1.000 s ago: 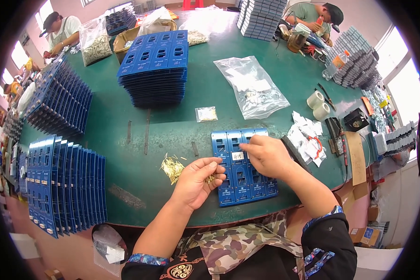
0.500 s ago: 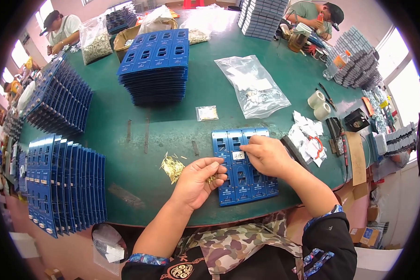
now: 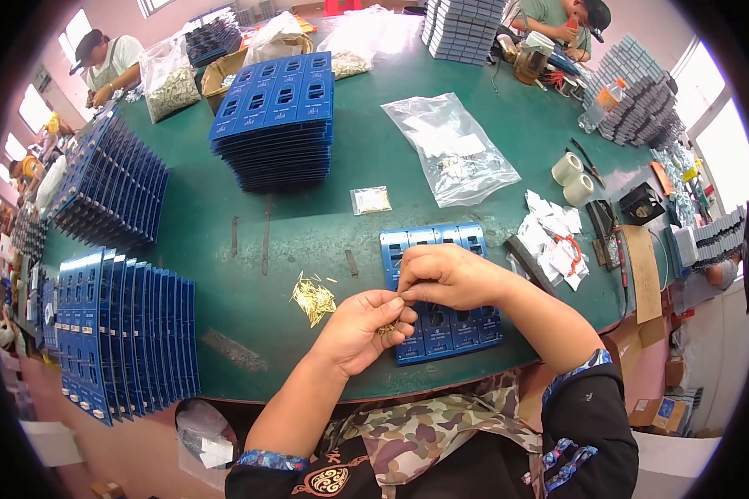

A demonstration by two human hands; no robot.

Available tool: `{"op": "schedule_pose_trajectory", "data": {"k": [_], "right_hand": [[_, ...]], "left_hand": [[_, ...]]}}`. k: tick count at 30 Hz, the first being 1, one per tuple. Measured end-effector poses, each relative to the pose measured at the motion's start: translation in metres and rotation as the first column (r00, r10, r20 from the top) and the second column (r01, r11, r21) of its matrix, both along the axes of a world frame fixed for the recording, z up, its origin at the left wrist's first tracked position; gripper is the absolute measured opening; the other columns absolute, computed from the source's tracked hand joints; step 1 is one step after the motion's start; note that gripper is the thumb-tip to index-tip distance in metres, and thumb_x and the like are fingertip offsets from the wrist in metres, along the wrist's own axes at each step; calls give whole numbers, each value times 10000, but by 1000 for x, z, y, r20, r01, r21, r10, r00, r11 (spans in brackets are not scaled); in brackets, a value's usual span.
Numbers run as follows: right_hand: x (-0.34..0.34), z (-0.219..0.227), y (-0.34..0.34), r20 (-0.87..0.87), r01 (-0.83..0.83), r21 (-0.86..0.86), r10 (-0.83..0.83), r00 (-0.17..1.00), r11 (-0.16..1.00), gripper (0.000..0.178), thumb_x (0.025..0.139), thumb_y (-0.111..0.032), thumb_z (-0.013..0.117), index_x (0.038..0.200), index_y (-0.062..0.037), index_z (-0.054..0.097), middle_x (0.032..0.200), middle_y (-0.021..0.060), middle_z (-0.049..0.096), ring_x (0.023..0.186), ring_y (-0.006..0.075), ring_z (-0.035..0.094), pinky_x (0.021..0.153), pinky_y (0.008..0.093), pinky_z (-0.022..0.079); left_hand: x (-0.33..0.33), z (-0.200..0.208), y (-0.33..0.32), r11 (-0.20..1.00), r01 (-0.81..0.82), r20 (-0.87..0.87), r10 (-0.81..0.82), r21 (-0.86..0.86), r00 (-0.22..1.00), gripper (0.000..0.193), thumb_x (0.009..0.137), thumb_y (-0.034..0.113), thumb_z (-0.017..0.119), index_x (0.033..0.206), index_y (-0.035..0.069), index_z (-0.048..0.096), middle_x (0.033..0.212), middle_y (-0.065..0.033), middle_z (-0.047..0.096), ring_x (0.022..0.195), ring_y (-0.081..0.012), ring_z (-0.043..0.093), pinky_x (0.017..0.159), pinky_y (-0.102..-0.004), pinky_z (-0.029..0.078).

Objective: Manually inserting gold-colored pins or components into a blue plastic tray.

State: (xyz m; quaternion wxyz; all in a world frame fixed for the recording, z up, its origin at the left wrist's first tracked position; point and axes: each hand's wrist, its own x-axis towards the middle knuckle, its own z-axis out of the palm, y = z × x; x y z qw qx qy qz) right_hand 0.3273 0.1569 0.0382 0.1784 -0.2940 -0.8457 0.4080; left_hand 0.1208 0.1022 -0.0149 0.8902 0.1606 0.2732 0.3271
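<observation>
My left hand (image 3: 364,327) is curled palm up around several small gold pins (image 3: 386,329), in front of the left edge of a blue circuit board panel (image 3: 466,333). Above the panel, my right hand (image 3: 451,273) closes in a pinch, its fingertips meeting the thumb and fingers of the left. Whatever lies in that pinch is too small to make out. Lying flat on the bench, the panel is partly covered by my right hand and forearm. A loose heap of gold pins (image 3: 313,299) lies left of my left hand.
Blue panels form a tall stack (image 3: 273,125) at the back and upright rows (image 3: 125,333) on the left. Beyond the panel lie a small bag (image 3: 370,200) and a large clear bag (image 3: 453,150). White scraps (image 3: 549,237), tape rolls (image 3: 567,169) and a soldering iron (image 3: 618,249) are right.
My right hand has moved left from the panel to meet the left fingertips. It now covers the white label on the panel. The left hand has shifted slightly right.
</observation>
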Motion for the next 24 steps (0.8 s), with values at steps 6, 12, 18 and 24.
{"op": "schedule_pose_trajectory", "data": {"k": [6, 12, 18, 24], "right_hand": [[27, -9, 10, -117, 510, -10, -507, 854, 860, 129, 849, -139, 632, 863, -12, 619, 812, 100, 587, 743, 204, 583, 685, 333, 473], [41, -24, 15, 75, 449, 215, -473, 878, 867, 135, 833, -163, 630, 836, -28, 639, 834, 114, 600, 785, 280, 604, 706, 370, 481], [36, -29, 17, 128, 398, 344, -462, 878, 851, 135, 820, -160, 641, 810, -26, 625, 801, 111, 586, 763, 297, 594, 686, 380, 476], [32, -23, 13, 170, 378, 405, -475, 863, 833, 115, 801, -151, 633, 788, -38, 618, 803, 109, 589, 760, 312, 601, 677, 397, 483]], "left_hand": [[3, 11, 6, 968, -250, -41, 249, -18, 968, 280, 917, 12, 520, 1181, -82, 514, 1109, -223, 614, 982, -291, 642, 871, -334, 555], [4, 18, 5, 945, -327, -165, 322, -4, 932, 267, 928, 7, 507, 1176, -83, 468, 1146, -230, 578, 1031, -287, 618, 882, -321, 554], [3, 13, 5, 953, -303, -177, 295, -15, 939, 204, 929, 53, 549, 1108, -42, 527, 1116, -209, 602, 978, -273, 643, 824, -293, 580], [6, 17, 6, 942, -333, -124, 325, -51, 938, 230, 924, 17, 520, 1135, -73, 500, 1126, -233, 590, 1011, -300, 630, 858, -316, 571]]}}
